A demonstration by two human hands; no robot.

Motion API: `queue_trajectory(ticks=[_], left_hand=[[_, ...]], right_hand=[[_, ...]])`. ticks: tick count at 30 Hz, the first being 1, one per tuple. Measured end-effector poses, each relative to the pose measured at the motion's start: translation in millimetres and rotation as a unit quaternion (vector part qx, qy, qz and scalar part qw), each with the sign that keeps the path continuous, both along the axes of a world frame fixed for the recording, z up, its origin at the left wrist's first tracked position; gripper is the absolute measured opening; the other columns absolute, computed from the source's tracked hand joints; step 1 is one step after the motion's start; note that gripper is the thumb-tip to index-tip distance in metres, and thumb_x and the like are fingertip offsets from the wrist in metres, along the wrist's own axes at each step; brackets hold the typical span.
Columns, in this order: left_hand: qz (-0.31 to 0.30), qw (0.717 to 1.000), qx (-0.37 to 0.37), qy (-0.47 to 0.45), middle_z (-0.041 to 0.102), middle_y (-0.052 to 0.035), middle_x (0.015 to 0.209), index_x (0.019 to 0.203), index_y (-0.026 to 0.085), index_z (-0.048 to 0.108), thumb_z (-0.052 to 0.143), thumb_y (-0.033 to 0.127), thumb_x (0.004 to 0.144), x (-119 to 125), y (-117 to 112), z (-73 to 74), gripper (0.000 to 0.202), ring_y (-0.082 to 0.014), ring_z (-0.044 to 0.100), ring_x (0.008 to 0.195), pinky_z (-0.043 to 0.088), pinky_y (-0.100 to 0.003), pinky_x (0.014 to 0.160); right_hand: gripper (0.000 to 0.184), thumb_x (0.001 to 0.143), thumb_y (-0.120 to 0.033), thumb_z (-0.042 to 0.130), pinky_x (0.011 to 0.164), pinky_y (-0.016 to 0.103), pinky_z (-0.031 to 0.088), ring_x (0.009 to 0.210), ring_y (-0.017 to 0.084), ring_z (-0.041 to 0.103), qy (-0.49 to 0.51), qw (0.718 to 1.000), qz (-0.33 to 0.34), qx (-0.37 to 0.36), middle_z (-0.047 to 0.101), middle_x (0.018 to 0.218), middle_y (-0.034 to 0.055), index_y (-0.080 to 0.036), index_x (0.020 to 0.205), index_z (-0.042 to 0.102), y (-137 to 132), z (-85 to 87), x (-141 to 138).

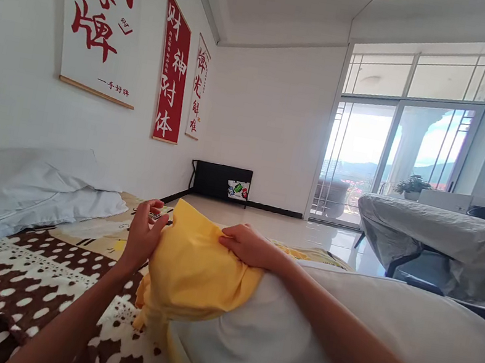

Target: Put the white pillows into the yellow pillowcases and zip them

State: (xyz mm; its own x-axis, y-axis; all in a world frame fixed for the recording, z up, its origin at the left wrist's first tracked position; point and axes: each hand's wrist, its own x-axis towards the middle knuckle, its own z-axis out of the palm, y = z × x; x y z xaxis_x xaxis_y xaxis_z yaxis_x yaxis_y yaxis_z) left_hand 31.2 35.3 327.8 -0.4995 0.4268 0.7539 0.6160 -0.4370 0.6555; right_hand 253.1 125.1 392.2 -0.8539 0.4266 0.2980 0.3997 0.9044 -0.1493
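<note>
Over the left end of a plump white cushion (279, 344) lies a yellow cloth (203, 268), gathered in soft folds, with its top edge raised to a peak and a narrow strip of it running down along the cushion's near side. The right hand (247, 245) is clamped on the cloth's upper edge, pinching it between thumb and fingers, its forearm stretched across the cushion. At the cloth's left edge, the left hand (147, 230) is raised and touching the fabric, its fingers loosely curled and the thumb apart from them. Both cushion and cloth rest on bedding, where a brown-and-white spotted blanket (52, 276) spreads to the left. Farther left, against the wall, sits a rumpled white bundle (40, 183). Beyond the bed, a black folded frame (210, 179) stands by the wall, and on the right is a table draped in sheeting (432, 224).
</note>
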Motion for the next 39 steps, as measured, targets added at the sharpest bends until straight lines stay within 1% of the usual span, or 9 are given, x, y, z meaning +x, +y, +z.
queue_trajectory(ticks=[6, 14, 19, 23, 26, 29, 33, 36, 39], left_hand=[[-0.289, 0.924, -0.210, -0.135, 0.068, -0.0067, 0.080, 0.089, 0.017, 0.065, 0.051, 0.067, 0.075, -3.7, 19.0, 10.9, 0.055, -0.0214, 0.062, 0.077, 0.050, -0.033, 0.070], [-0.381, 0.900, -0.186, -0.100, 0.065, -0.0031, 0.079, 0.087, 0.018, 0.062, 0.071, 0.052, 0.068, 24.6, -6.0, 53.1, 0.040, -0.0144, 0.056, 0.063, 0.043, -0.024, 0.054], [-0.195, 0.975, 0.044, -0.101, 0.053, 0.0037, 0.064, 0.071, 0.019, 0.055, 0.070, 0.037, 0.073, 29.8, -23.1, 77.7, 0.024, -0.0076, 0.048, 0.053, 0.038, -0.018, 0.048], [-0.047, 0.968, 0.238, -0.068, 0.040, 0.0081, 0.047, 0.074, 0.020, 0.054, 0.064, 0.033, 0.078, 32.9, -39.5, 87.0, 0.017, -0.0058, 0.032, 0.041, 0.028, -0.019, 0.041], [-0.050, 0.982, 0.181, -0.014, 0.034, 0.0096, 0.043, 0.073, 0.020, 0.055, 0.064, 0.035, 0.079, 26.4, -49.1, 81.6, 0.018, -0.0060, 0.030, 0.039, 0.029, -0.020, 0.043], [-0.025, 0.998, 0.027, 0.049, 0.057, 0.0020, 0.066, 0.092, 0.021, 0.063, 0.068, 0.043, 0.074, 5.5, -46.7, 60.5, 0.029, -0.0115, 0.053, 0.060, 0.042, -0.022, 0.058], [-0.248, 0.954, -0.166, 0.028, 0.062, -0.0113, 0.117, 0.114, 0.023, 0.059, 0.069, 0.061, 0.064, -19.8, -31.7, 25.7, 0.064, -0.0261, 0.059, 0.104, 0.048, -0.036, 0.087], [-0.338, 0.915, -0.222, 0.000, 0.066, -0.0098, 0.103, 0.097, 0.021, 0.065, 0.072, 0.056, 0.062, -15.4, -21.2, 13.6, 0.050, -0.0265, 0.060, 0.094, 0.050, -0.035, 0.081], [-0.233, 0.950, -0.206, 0.011, 0.060, -0.0019, 0.067, 0.067, 0.017, 0.061, 0.073, 0.052, 0.063, 0.2, -12.7, 13.8, 0.036, -0.0178, 0.054, 0.064, 0.042, -0.026, 0.056]], right_hand=[[0.036, 0.095, -0.036, 0.039, 0.059, 0.023, 0.029, 0.059, 0.011, 0.041, 0.106, 0.985, -0.086, 0.103, 0.053, 0.062, -0.0025, -0.020, 0.066, 0.053, 1.7, 27.5, 26.1], [0.054, 0.097, -0.051, 0.028, 0.061, 0.027, 0.030, 0.063, 0.017, 0.054, 0.015, 0.934, -0.256, 0.248, 0.059, 0.063, 0.0040, -0.020, 0.067, 0.061, -12.9, 50.3, 73.3], [0.055, 0.099, -0.048, 0.024, 0.060, 0.027, 0.030, 0.063, 0.017, 0.058, -0.028, 0.940, -0.243, 0.238, 0.064, 0.065, 0.0042, -0.021, 0.075, 0.065, -10.8, 36.9, 75.5], [0.052, 0.100, -0.043, 0.028, 0.058, 0.026, 0.029, 0.070, 0.020, 0.064, -0.093, 0.927, -0.230, 0.282, 0.069, 0.074, 0.0095, -0.019, 0.077, 0.068, -1.0, 11.3, 56.4], [0.049, 0.101, -0.037, 0.029, 0.056, 0.027, 0.026, 0.069, 0.021, 0.065, -0.101, 0.923, -0.191, 0.319, 0.071, 0.075, 0.0111, -0.016, 0.078, 0.067, 7.7, -4.3, 46.6], [0.048, 0.101, -0.038, 0.031, 0.056, 0.027, 0.022, 0.065, 0.020, 0.063, -0.034, 0.926, -0.179, 0.332, 0.069, 0.070, 0.0098, -0.015, 0.077, 0.066, 15.4, -11.0, 48.2], [0.049, 0.100, -0.040, 0.032, 0.060, 0.028, 0.025, 0.063, 0.017, 0.059, 0.050, 0.922, -0.188, 0.336, 0.067, 0.066, 0.0080, -0.016, 0.071, 0.064, 18.3, -9.2, 55.9], [0.048, 0.100, -0.036, 0.032, 0.066, 0.028, 0.029, 0.063, 0.016, 0.056, 0.065, 0.929, -0.196, 0.308, 0.065, 0.065, 0.0051, -0.018, 0.066, 0.061, 9.9, -4.9, 58.9], [0.040, 0.098, -0.032, 0.035, 0.068, 0.028, 0.033, 0.070, 0.017, 0.055, 0.116, 0.934, -0.170, 0.293, 0.064, 0.071, 0.0043, -0.019, 0.071, 0.062, -8.2, -8.6, 63.2]])
